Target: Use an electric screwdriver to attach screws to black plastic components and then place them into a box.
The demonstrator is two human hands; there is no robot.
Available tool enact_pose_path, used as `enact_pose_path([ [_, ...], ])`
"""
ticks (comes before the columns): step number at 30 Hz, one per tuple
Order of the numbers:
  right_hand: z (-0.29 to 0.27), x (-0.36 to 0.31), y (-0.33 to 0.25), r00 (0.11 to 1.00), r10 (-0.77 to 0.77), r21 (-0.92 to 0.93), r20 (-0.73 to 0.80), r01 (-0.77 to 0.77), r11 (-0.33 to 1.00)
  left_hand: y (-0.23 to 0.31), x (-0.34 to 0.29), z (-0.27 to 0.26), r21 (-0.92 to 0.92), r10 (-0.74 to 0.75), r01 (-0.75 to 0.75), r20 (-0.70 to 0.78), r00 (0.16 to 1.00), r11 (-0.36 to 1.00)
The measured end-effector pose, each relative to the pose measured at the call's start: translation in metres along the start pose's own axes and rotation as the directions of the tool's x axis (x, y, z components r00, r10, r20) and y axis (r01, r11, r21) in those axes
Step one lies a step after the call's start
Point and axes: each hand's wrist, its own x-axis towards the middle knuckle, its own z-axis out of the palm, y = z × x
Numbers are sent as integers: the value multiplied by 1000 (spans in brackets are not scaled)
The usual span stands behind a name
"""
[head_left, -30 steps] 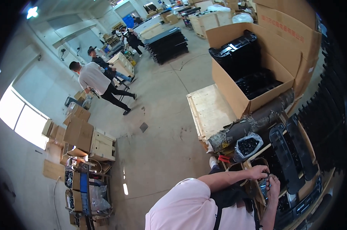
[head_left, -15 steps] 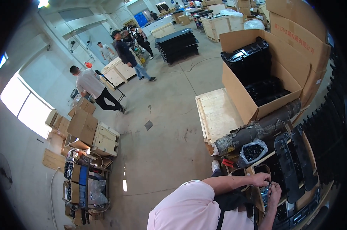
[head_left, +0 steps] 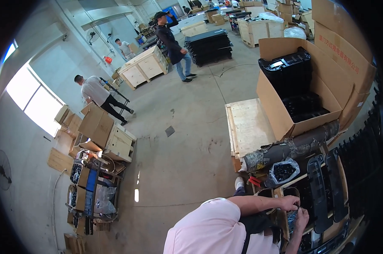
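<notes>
Small part [head_left: 298, 208]: between the fingertips of left hand [head_left: 289, 203] and right hand [head_left: 302, 217], over the parts box [head_left: 283, 220]. Both hands pinch it, tips nearly meeting, presumably to steady it from two sides. Its shape is uncertain; the fingers cover most of it. Box lies close under the hands, likely for easy reach. Bag [head_left: 295, 169] of black pieces and dark panels [head_left: 320, 194] just beyond; carton [head_left: 276, 106] farther out. Right forearm cut off at lower edge.
</notes>
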Motion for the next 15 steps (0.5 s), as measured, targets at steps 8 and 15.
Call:
enact_pose_path([
  [8,-15,5,18,995,-66,-12,74,67,998,-6,3,3,3,31,-31,-21,999,1000],
  [15,-14,10,28,990,-123,26,65,122,992,-6,3,3,-18,70,-70,-28,997,997],
])
